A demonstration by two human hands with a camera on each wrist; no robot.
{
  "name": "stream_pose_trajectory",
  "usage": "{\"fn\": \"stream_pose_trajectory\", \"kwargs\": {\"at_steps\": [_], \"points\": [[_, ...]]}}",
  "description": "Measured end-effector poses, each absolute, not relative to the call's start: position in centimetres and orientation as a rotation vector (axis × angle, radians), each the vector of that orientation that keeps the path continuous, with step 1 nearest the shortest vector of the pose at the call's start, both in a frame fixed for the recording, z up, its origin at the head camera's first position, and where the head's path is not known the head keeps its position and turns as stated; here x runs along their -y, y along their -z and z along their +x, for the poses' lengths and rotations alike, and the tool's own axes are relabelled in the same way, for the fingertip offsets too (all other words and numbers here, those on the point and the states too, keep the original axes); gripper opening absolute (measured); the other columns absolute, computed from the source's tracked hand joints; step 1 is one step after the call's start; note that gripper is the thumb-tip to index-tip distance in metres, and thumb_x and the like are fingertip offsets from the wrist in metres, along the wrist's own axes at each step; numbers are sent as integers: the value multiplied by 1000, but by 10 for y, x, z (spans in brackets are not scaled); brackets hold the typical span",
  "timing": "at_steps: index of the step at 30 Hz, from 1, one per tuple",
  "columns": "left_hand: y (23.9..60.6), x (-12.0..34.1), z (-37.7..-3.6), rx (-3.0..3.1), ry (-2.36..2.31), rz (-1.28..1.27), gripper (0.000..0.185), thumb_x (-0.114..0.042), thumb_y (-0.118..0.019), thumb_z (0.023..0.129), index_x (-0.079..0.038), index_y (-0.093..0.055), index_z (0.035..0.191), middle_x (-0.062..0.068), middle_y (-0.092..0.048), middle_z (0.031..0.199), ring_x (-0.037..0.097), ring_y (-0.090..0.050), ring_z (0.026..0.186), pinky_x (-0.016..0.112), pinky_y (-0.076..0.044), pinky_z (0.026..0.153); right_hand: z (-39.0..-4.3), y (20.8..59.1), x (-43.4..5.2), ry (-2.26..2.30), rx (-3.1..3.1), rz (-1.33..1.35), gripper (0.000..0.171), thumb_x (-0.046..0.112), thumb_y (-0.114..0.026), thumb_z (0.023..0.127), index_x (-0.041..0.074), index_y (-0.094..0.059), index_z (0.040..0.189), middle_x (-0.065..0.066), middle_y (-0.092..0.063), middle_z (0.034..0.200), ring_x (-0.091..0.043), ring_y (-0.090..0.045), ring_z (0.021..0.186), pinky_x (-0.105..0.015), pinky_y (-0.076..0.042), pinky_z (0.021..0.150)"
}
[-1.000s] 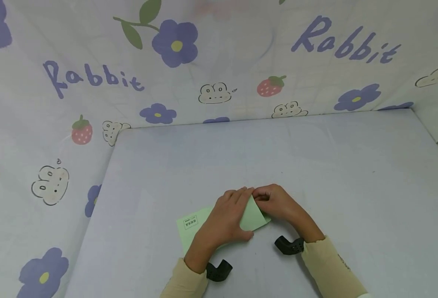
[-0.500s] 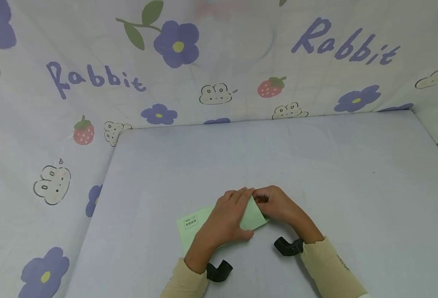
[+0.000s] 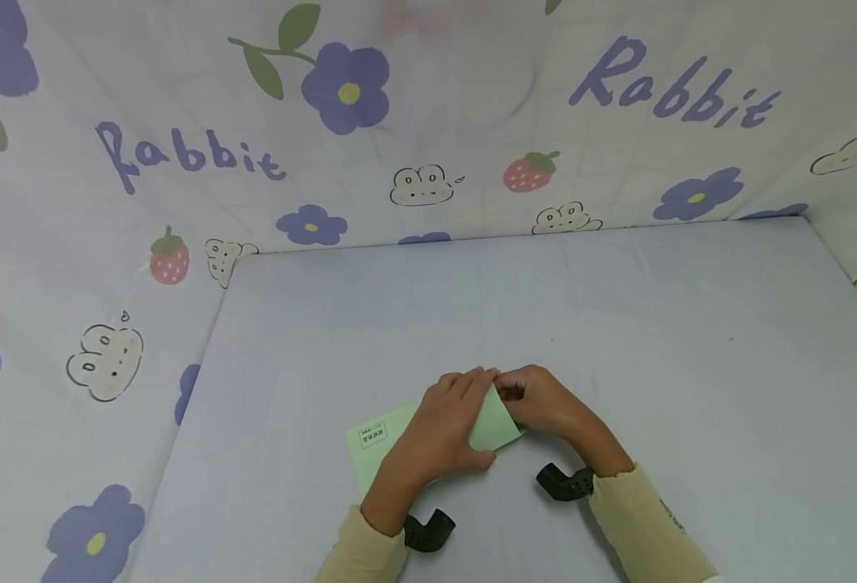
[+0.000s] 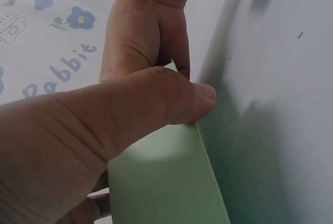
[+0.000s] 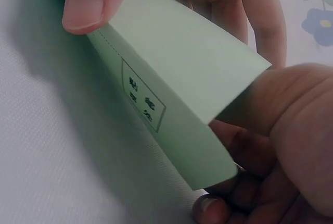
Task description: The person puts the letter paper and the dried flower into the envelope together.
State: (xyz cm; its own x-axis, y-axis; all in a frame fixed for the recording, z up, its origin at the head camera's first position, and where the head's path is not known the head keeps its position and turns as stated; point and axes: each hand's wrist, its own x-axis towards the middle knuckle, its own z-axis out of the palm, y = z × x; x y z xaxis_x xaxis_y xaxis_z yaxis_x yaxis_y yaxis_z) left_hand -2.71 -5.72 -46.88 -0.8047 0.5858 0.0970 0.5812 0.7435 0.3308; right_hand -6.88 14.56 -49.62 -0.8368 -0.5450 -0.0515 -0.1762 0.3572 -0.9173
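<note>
A pale green paper envelope (image 3: 497,425) with a small printed box near its left end lies across the front of the table. Spread over its middle is my left hand (image 3: 439,425), gripping it from edge to edge, the thumb on the near edge and the fingers along the far edge. My right hand (image 3: 545,401) is at the right end with curled fingers. In the right wrist view the envelope (image 5: 182,52) gapes at that end; the right thumb (image 5: 255,99) goes in under the upper layer, while the fingers curl below the lower layer, which carries another printed box.
A white table top (image 3: 654,324) surrounds the hands. Behind and to the left hangs a white cloth (image 3: 472,105) printed with flowers, strawberries and "Rabbit". A black curved device (image 3: 428,530) sits at the left wrist, another black device (image 3: 565,482) at the right wrist.
The lower layer at the envelope's right end sticks out slightly less from under the upper one. My right hand has shifted a touch; the left hand stays in place.
</note>
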Motion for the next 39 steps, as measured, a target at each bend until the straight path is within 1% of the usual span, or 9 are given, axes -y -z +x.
{"fn": "stream_pose_trajectory", "kwargs": {"at_steps": [8,12,19,22,29,34,39], "points": [[470,57,-28,-2916,-565,986,98,-33,-86,71,-10,-36,153,9,-48,148,29,-48,127,45,-42,101,-70,496,-148,1444,-2218,-745,20,-6,-63,91,-6,-72,109,-8,-73,97,-13,-67,81,-29,-54,70],[470,57,-28,-2922,-574,990,97,-31,-86,71,-10,-37,152,9,-49,147,29,-48,126,45,-43,101,-71,494,-149,1422,-2206,-789,20,-4,-61,94,-6,-72,110,-6,-73,97,-11,-65,81,-29,-53,70],[471,57,-28,-2933,-586,1010,97,-30,-86,70,-9,-38,151,9,-50,146,29,-50,125,45,-44,100,-73,494,-150,1409,-2189,-823,17,-3,-60,96,-3,-73,106,-2,-72,91,-10,-61,74,-27,-52,68],[472,57,-28,-2934,-595,1018,96,-29,-86,70,-9,-38,151,10,-51,145,29,-50,124,45,-44,99,-72,496,-150,1424,-2202,-806,15,-2,-62,94,-2,-75,102,-2,-72,89,-10,-60,73,-27,-51,67],[472,58,-27,-2922,-605,1008,96,-30,-85,71,-9,-37,152,9,-49,147,28,-49,126,45,-43,101,-70,497,-149,1485,-2226,-743,13,-3,-68,90,-2,-76,100,-5,-73,91,-12,-64,76,-29,-53,68],[470,58,-26,-2902,-623,987,95,-28,-84,72,-10,-36,152,10,-48,148,28,-47,128,46,-41,103,-69,498,-148,1490,-2246,-706,11,-6,-67,87,1,-74,93,-2,-70,83,-14,-60,70,-28,-50,64],[471,59,-26,-2908,-610,994,96,-28,-85,72,-10,-36,152,9,-48,148,28,-47,128,45,-41,103,-69,498,-148,1505,-2240,-692,11,-6,-68,86,1,-74,92,-2,-68,81,-15,-58,69,-28,-49,63]]}}
